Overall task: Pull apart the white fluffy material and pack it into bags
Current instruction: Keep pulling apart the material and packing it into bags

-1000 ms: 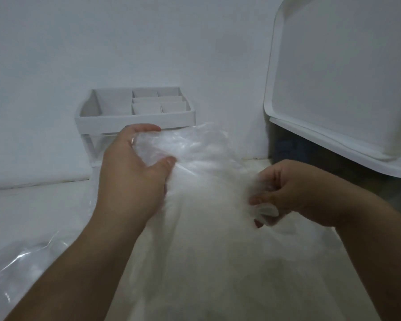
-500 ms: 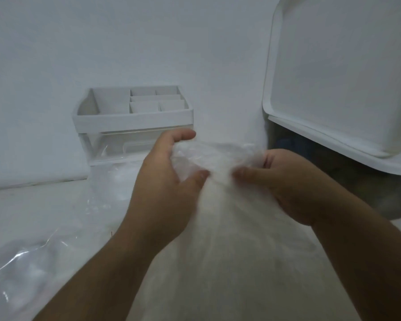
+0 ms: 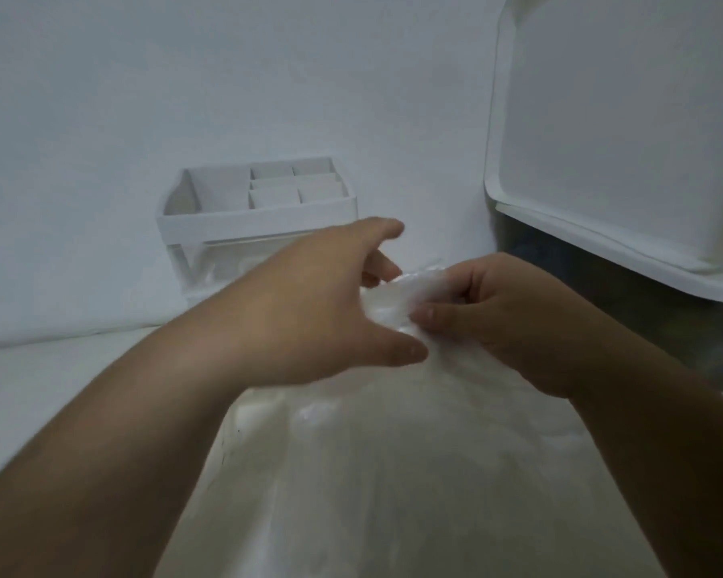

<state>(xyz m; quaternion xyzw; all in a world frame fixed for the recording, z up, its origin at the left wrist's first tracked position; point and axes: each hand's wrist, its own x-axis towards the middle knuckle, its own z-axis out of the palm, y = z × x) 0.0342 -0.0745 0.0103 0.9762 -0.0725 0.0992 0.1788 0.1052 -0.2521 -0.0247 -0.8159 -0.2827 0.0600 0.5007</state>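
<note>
A clear plastic bag (image 3: 393, 473) stuffed with white fluffy material stands in front of me and fills the lower middle of the view. Its gathered neck (image 3: 397, 298) sits between my hands. My right hand (image 3: 506, 323) pinches the neck with curled fingers and thumb. My left hand (image 3: 322, 310) is beside it on the left, fingers spread and loosely bent, thumb touching the plastic just below the neck. Whether the left fingers hold any plastic is hidden by the hand itself.
A white compartment organizer (image 3: 259, 202) on a clear drawer stands against the back wall. A large white bin lid (image 3: 618, 139) leans at the upper right over a dark container (image 3: 627, 294). The white floor (image 3: 59, 390) stretches to the left.
The bag's mouth has been drawn together into a narrow neck. My right hand has taken over the grip on it, and my left hand has loosened and spread its fingers.
</note>
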